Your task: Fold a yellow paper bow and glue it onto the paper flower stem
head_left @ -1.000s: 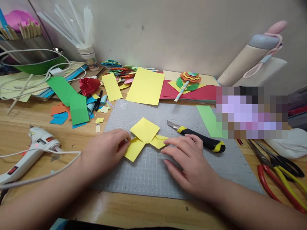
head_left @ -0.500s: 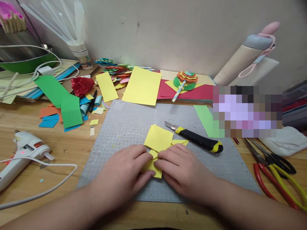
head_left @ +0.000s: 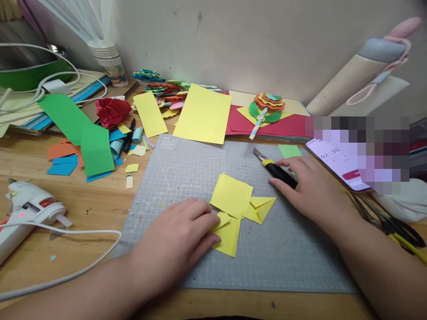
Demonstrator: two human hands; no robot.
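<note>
My left hand (head_left: 180,231) rests on the cutting mat (head_left: 187,271), its thumb and fingers closed over the left side of a folded piece of yellow paper (head_left: 230,242). Part of that piece is hidden under the fingers. Just above it lies a yellow paper square (head_left: 231,195), and to the right is a small folded yellow piece (head_left: 262,209) with a pointed flap. My right hand (head_left: 307,186) is closed around the black and yellow utility knife (head_left: 278,172). The knife's blade is exposed and points up and left; the handle's rear end is hidden by the hand.
A white hot glue gun (head_left: 33,213) and its cord lie at left. Green paper (head_left: 96,153) and scraps lie beyond. A yellow sheet (head_left: 205,115) and a paper flower (head_left: 267,109) are at the back. A phone (head_left: 333,160) and scissors (head_left: 393,222) lie at right.
My right hand has left the yellow paper and moved right to the utility knife, which has shifted and turned. My left hand stays on the folded paper. The view has shifted slightly.
</note>
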